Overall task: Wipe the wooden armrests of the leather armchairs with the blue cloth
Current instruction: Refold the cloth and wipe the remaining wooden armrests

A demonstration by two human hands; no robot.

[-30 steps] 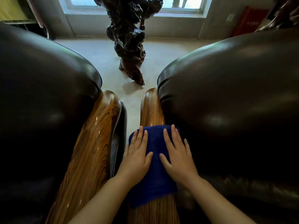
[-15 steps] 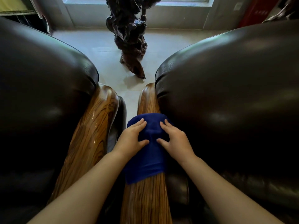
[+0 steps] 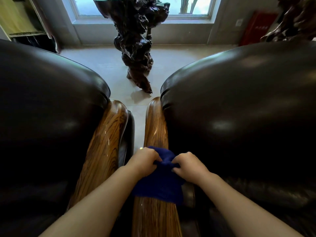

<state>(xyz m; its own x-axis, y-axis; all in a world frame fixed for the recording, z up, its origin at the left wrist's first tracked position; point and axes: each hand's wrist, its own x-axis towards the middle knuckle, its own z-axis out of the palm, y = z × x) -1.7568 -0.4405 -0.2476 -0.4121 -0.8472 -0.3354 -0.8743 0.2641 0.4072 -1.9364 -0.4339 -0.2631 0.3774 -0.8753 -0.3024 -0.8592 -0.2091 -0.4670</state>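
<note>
Two dark leather armchairs stand side by side, each with a glossy striped wooden armrest. The blue cloth [image 3: 160, 183] lies bunched over the right chair's armrest [image 3: 156, 130]. My left hand [image 3: 144, 162] grips the cloth's left side with curled fingers. My right hand [image 3: 189, 165] grips its right side the same way. The cloth's far edge is gathered up between the two fists. The left chair's armrest [image 3: 104, 147] is bare and shows wet streaks.
A narrow gap of pale floor [image 3: 138, 130] runs between the armrests. A dark gnarled root sculpture [image 3: 136, 48] stands on the floor beyond them, under a window [image 3: 142, 6]. A red box [image 3: 256, 29] leans at the back right wall.
Both hands went from lying flat on the cloth to curled fists gripping it. The cloth bunched up and slid back along the right armrest toward me.
</note>
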